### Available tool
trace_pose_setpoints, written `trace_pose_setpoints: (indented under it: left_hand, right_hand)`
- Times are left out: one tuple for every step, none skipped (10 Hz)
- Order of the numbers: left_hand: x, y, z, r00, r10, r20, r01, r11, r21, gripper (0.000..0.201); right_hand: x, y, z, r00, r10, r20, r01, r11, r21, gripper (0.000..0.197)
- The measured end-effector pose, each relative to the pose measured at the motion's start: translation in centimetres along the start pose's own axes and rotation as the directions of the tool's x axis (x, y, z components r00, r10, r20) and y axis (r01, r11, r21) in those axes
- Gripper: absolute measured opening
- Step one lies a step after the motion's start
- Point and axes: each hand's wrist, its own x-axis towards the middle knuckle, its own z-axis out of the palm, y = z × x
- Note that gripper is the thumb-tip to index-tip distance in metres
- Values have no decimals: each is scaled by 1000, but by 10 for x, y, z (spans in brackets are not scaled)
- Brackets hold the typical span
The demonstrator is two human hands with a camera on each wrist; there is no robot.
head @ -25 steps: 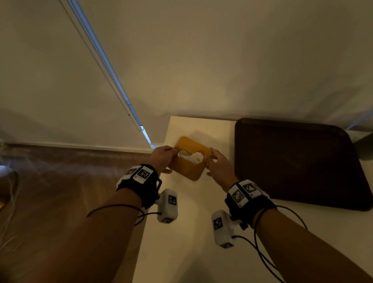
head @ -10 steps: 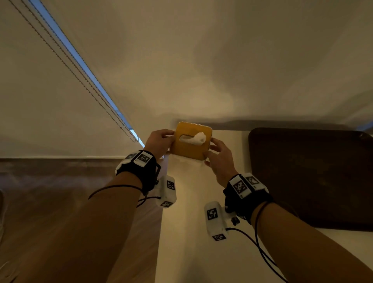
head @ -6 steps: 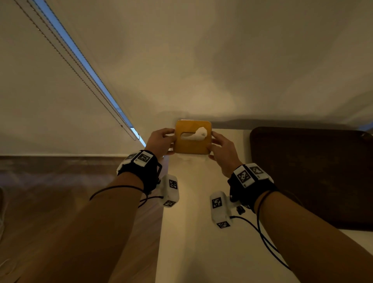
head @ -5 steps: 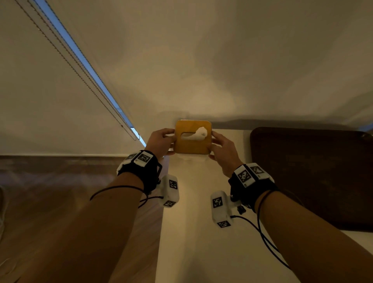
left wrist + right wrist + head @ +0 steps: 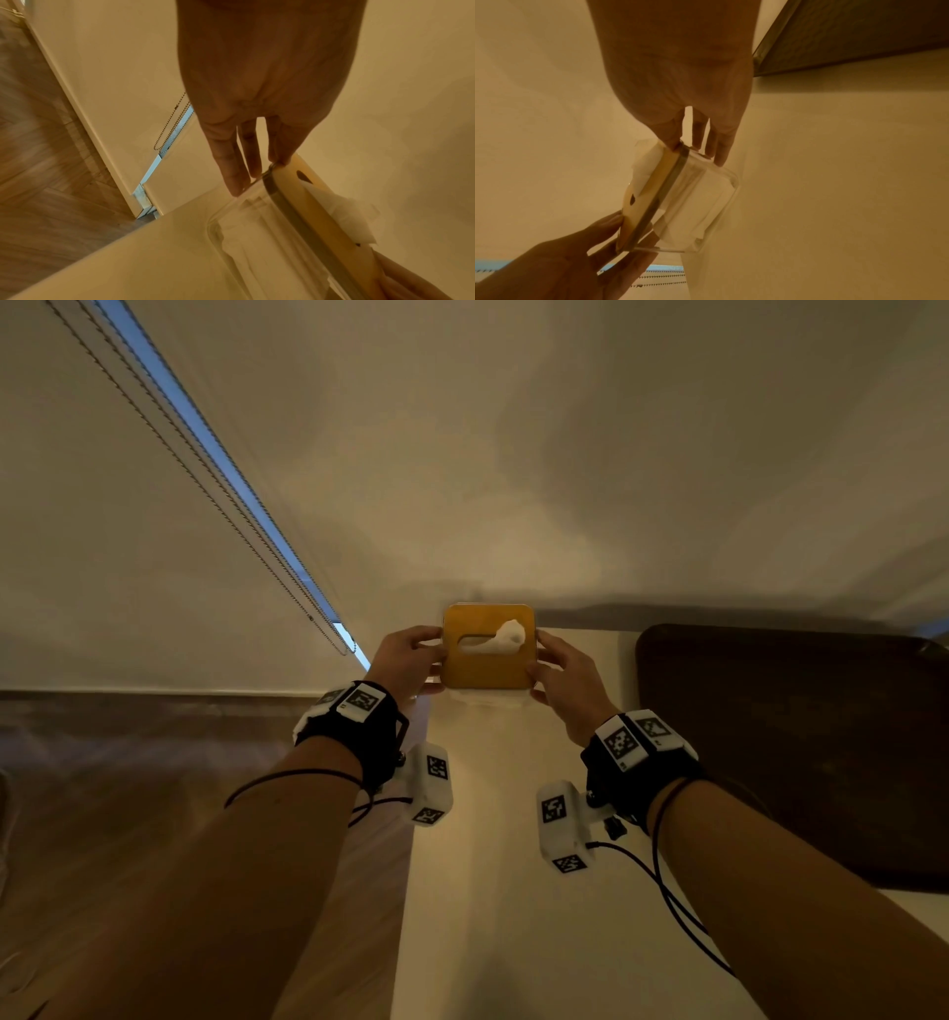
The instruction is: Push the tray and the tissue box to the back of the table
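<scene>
The tissue box [image 5: 488,660], with a wooden lid, a clear body [image 5: 700,203] and a white tissue sticking out, stands at the table's back left corner against the wall. My left hand [image 5: 411,654] lies on its left side with straight fingers [image 5: 246,162] touching the lid edge and the clear wall. My right hand [image 5: 560,670] presses the right side in the same way, its fingers [image 5: 716,150] straight. The dark brown tray [image 5: 796,752] lies flat to the right, its far edge close to the wall.
The white table [image 5: 488,891] ends just left of the box, with wooden floor [image 5: 128,788] below. The wall [image 5: 565,480] rises right behind the box and tray. A blind's bead chain [image 5: 308,618] hangs at the left.
The box has slid back to the wall and turned square to it, with both hands moving along. Over the last half second almost nothing moves.
</scene>
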Motion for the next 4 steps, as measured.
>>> trace_pose_setpoints:
  left_hand:
    - [2,0,-1,1000,4,-6,-4,1000,0,37]
    - [3,-1,-2,1000,-6,-1,6,1000,-1,37]
    - [2,-3,-2,1000,-6,-2,5,999,-41,37]
    - [-1,-14,-15,998,-13,-63,4,989,-145,31]
  right_hand:
    - [0,0,0,1000,1,3,-1,1000,5,46]
    - [0,0,0,1000,4,7,-4,1000,0,47]
    - [2,3,1,999,35,-19,-35,999,-24,50]
    - [-7,12,-6,995,58,-79,-59,998,-14,51]
